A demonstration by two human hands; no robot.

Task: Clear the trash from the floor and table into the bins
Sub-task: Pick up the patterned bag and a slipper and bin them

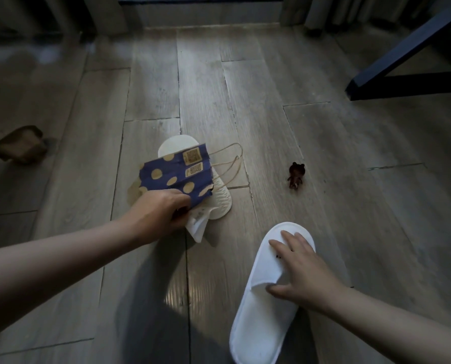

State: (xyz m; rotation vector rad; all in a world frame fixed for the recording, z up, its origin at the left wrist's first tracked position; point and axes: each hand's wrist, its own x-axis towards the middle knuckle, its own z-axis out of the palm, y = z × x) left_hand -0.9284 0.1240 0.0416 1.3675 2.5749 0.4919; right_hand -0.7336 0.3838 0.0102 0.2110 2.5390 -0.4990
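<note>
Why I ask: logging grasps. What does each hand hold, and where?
Left hand pinches the blue dotted bag by its near edge; right hand only rests open on the white slipper.

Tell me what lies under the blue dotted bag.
A pale slipper, sole up, on the floor; its middle is hidden by the bag. White tissue hangs below the left hand gripping the bag. Anything else beneath is covered.

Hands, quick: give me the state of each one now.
Left hand: closed, gripping the blue dotted bag.
Right hand: open, resting on the white slipper.
</note>
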